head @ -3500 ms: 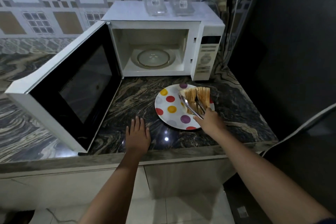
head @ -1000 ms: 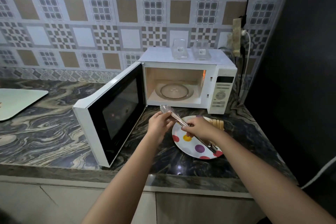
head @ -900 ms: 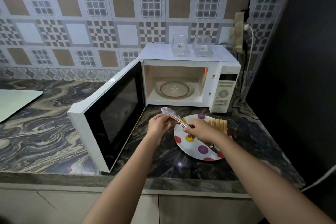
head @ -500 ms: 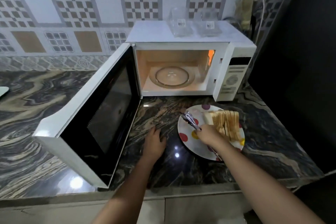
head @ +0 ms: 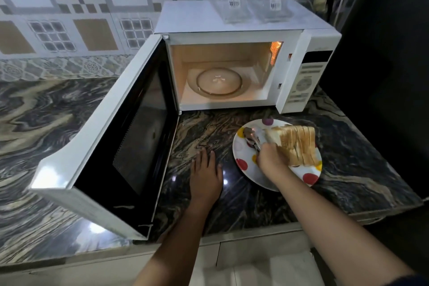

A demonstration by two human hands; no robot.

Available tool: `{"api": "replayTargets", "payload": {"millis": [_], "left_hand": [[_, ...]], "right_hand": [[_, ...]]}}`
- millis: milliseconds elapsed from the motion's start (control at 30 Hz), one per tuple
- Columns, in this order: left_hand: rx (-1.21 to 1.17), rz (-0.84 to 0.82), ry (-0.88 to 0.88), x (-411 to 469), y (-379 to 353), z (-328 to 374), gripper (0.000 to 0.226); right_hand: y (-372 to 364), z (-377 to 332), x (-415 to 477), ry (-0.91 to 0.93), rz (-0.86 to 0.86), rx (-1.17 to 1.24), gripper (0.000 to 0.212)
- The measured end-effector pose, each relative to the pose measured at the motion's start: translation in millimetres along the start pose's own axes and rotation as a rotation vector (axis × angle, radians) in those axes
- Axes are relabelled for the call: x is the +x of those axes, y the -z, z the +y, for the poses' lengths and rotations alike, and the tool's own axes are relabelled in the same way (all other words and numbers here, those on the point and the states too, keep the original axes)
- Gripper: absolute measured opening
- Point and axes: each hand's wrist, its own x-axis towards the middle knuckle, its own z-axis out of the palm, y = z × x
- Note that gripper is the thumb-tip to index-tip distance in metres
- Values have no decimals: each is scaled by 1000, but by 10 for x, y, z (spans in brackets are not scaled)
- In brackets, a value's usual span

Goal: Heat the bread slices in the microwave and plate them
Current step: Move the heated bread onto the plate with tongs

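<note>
our right hand (head: 270, 160) has its fingers closed round the tongs (head: 252, 139) just left of the bread slices (head: 297, 144) on the plate (head: 246, 165) to lift one, while our left hand (head: 205, 175), fingers flat and empty, steadies us on the worktop (head: 209, 127)

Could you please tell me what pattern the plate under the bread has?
White with red, yellow and purple polka dots; the plate shows in the head view.

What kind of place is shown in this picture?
Most likely a home kitchen: an open white microwave stands on a marbled stone counter against a patterned tiled wall, with sliced bread on a dotted plate.
</note>
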Motion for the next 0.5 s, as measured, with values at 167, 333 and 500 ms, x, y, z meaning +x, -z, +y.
{"api": "replayTargets", "payload": {"millis": [167, 333, 500], "left_hand": [[25, -6, 11, 15, 11, -6, 53], [21, 15, -10, 1, -31, -26, 53], [47, -23, 39, 23, -20, 3, 70]], "right_hand": [[5, -27, 28, 4, 61, 45, 35], [-16, -31, 136, 103, 1, -81, 42], [241, -156, 161, 329, 52, -220, 35]]}}
